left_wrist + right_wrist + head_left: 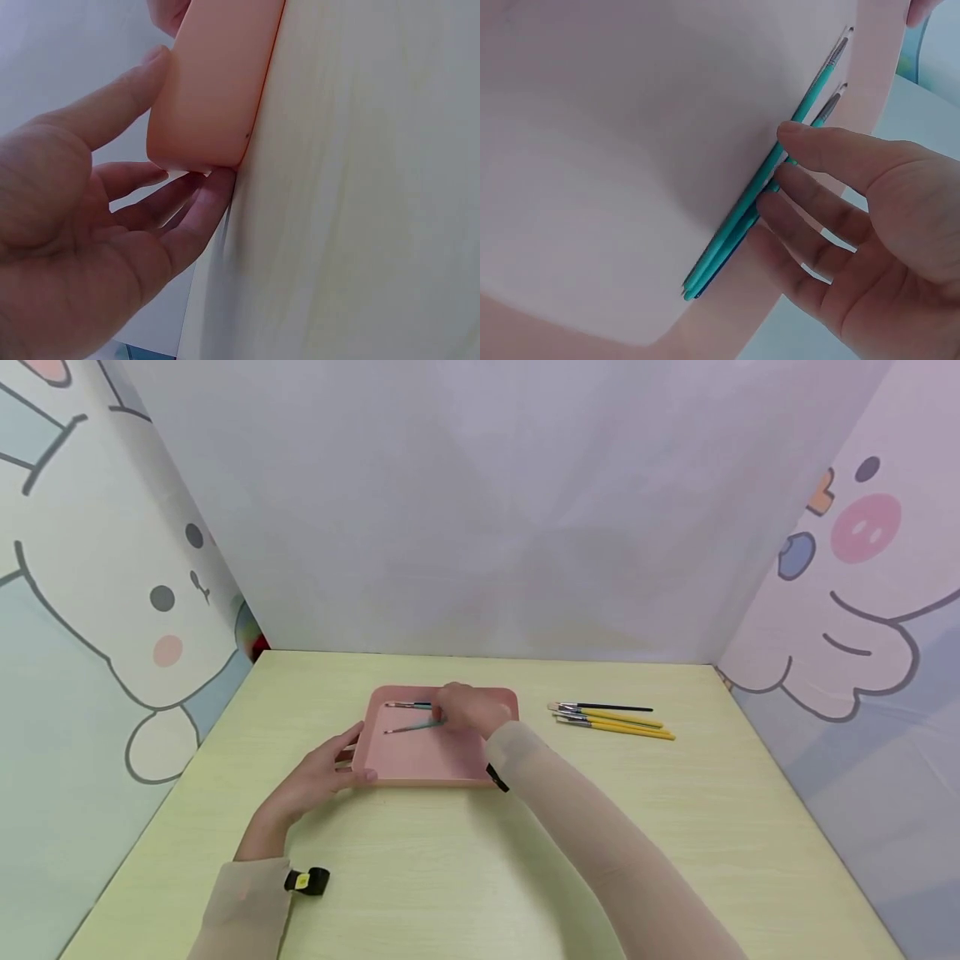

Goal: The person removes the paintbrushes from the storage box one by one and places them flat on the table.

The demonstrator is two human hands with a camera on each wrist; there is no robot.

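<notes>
While the left hand (pixel 317 775) gripped the pink tray (pixel 427 783) by its corner on the worktop (pixel 420 877), the right hand (pixel 468 708) seemed to pinch the teal brushes (pixel 744 199) inside it, fingertips partly hidden; a light, even pinch and a steady tray probably served best.

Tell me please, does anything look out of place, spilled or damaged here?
Nothing looks spilled or broken. One dark speck stands out: it sits on the outer wall of the pink tray, near the bottom edge, where the surface is otherwise plain. I cannot tell if it is dirt.
</notes>
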